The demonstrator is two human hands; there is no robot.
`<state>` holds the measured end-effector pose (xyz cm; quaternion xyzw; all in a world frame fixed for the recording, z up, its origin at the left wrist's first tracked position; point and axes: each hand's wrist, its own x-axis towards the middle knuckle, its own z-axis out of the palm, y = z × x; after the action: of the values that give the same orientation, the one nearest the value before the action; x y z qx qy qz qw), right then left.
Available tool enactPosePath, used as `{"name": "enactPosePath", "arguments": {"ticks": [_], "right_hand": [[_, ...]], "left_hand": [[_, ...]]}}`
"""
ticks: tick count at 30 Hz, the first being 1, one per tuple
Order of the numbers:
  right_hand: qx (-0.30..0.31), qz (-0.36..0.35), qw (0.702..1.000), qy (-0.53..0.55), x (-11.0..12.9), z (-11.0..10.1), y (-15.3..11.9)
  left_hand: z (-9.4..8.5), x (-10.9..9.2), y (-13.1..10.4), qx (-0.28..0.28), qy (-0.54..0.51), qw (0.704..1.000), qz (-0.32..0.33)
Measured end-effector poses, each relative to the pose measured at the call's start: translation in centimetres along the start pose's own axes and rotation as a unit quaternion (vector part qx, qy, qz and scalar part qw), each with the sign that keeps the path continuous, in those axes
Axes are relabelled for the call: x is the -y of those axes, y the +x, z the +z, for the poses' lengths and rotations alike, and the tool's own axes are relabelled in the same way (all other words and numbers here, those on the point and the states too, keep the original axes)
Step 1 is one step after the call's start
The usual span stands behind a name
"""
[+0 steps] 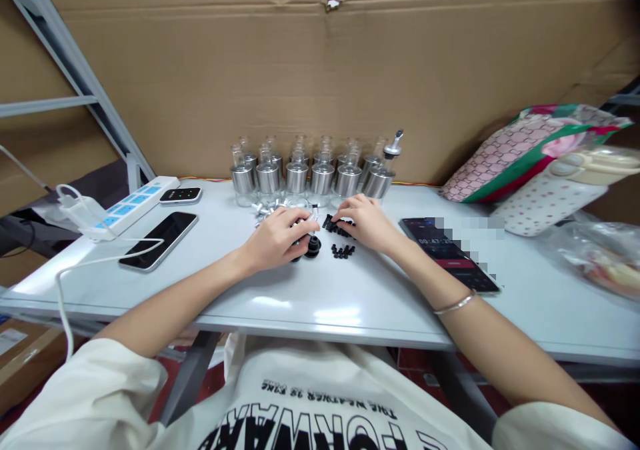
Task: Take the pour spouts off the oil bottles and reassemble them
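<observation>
My left hand (281, 238) is closed around a small clear and silver piece, partly hidden by the fingers, above round black stoppers (313, 246). Close by on the right, my right hand (363, 222) reaches with fingertips pressed down at a cluster of small black parts (330, 223); whether it grips one is hidden. Nearer me lies a second group of small black parts (343, 251). Silver spouts (265, 211) are heaped behind my left hand. Glass bottles with metal sleeves (297, 178) stand in rows at the back, and the rightmost front one carries a pourer (393, 145).
At left are a white power strip (143, 200), a small device (181, 195), a phone (160, 240) and a white cable. To the right lie another phone (450, 253), a dotted bottle (550, 197), a patterned bag (520, 150) and a plastic bag (600, 253). Cardboard (240, 70) stands behind.
</observation>
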<state>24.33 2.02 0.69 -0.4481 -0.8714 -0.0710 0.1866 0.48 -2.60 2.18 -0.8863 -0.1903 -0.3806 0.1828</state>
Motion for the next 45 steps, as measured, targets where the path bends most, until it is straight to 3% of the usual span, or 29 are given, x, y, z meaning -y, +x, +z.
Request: {"name": "enactPosePath", "arguments": {"ticks": [8,12,18,21,25,27,33,38,45], "right_hand": [[0.039,0.004,0.997,-0.064,0.4,0.8,-0.1],[0.047,0.002,0.997,-0.062,0.3,0.9,-0.1],[0.039,-0.003,0.997,-0.063,0.4,0.9,-0.1],[0.007,0.009,1.0,-0.007,0.7,0.2,0.1],[-0.054,0.042,0.985,0.16,1.1,-0.7,0.4],[-0.065,0.047,0.982,0.17,1.1,-0.7,0.4],[0.0,0.049,0.997,0.065,0.8,0.1,0.2],[0.067,-0.024,0.996,0.057,2.0,0.4,0.1],[0.112,-0.012,0.992,0.059,3.4,0.7,0.1]], "left_hand": [[0.0,0.0,0.0,0.061,-0.005,0.998,0.016],[0.2,-0.1,-0.1,0.055,-0.027,0.998,0.005],[0.5,-0.1,-0.4,0.035,-0.056,0.996,-0.064],[0.6,-0.1,-0.5,0.036,-0.06,0.995,-0.075],[0.7,0.0,-0.6,0.061,-0.046,0.994,-0.076],[0.8,0.0,-0.6,0.081,-0.043,0.993,-0.078],[0.8,0.1,-0.6,0.135,-0.044,0.985,-0.102],[0.6,-0.1,-0.4,0.162,-0.052,0.98,-0.107],[0.5,-0.1,-0.3,0.17,-0.046,0.978,-0.112]]}}
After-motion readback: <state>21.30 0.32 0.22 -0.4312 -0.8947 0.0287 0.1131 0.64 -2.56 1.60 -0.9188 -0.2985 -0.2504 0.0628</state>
